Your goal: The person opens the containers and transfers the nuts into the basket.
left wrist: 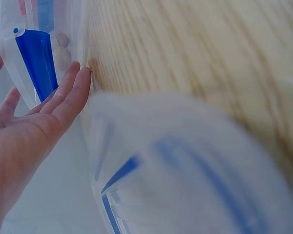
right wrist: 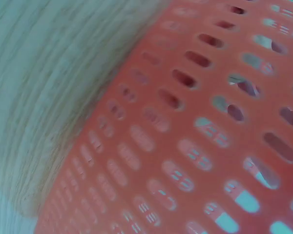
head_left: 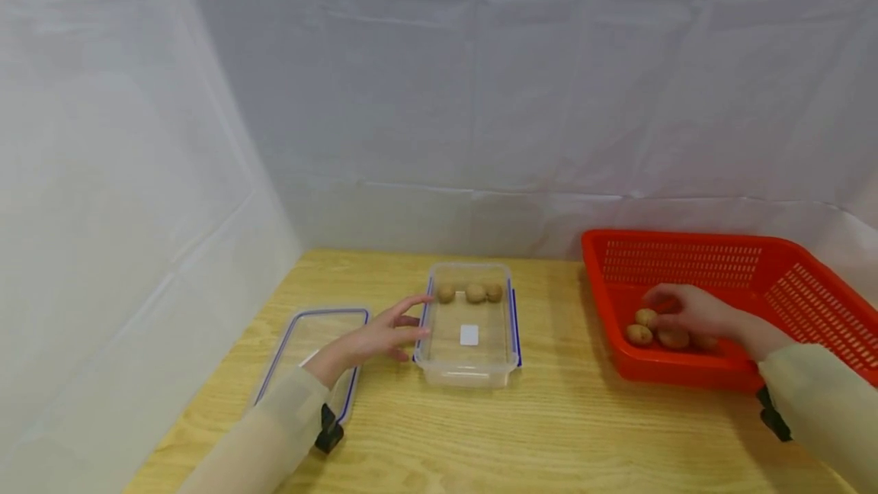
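My left hand [head_left: 379,338] is spread beside the clear container [head_left: 446,367], fingertips at its left rim; the left wrist view shows the same hand [left wrist: 34,131] palm-side, near the blue clip [left wrist: 39,66]. Three round brown nuts, like walnuts [head_left: 475,293], lie at the container's far end. My right hand [head_left: 693,313] reaches into the red basket [head_left: 675,370], fingers bent over a nut [head_left: 646,317] among several others. Whether it grips that nut is unclear. Only the perforated basket wall [right wrist: 151,136] fills most of the right wrist view, with that hand out of sight.
A clear lid with a blue seal [head_left: 366,314] lies left of the container, partly under my left forearm. The wooden table [head_left: 480,441] extends in front of the container. Behind stands a white sheeted wall [head_left: 439,136], with another white sheet [head_left: 123,212] at left.
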A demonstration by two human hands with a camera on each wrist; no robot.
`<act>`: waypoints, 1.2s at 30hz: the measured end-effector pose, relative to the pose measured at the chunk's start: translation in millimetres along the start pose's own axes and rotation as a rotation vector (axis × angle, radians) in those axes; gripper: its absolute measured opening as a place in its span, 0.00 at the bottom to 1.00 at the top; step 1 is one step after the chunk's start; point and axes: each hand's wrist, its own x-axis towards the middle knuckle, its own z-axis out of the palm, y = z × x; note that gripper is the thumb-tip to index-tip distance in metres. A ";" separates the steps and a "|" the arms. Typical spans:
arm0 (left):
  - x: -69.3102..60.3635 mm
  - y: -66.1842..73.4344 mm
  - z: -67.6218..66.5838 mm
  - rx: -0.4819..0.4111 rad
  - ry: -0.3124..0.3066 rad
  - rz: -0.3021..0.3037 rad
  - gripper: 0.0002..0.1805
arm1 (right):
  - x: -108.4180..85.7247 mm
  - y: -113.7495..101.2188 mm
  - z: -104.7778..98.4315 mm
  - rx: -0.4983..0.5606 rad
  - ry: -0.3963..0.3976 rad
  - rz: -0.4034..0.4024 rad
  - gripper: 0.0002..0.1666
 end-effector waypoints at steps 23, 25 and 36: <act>1.8 2.1 -0.3 0.005 0.005 -0.015 0.34 | 8.9 -79.3 -2.8 0.064 0.180 -0.155 0.29; 2.0 2.2 -0.8 0.002 0.009 -0.016 0.34 | 12.9 -88.1 0.9 0.085 0.170 -0.161 0.29; 2.7 2.2 -1.8 0.001 0.002 -0.014 0.34 | 39.8 -124.5 28.0 0.134 0.162 -0.256 0.26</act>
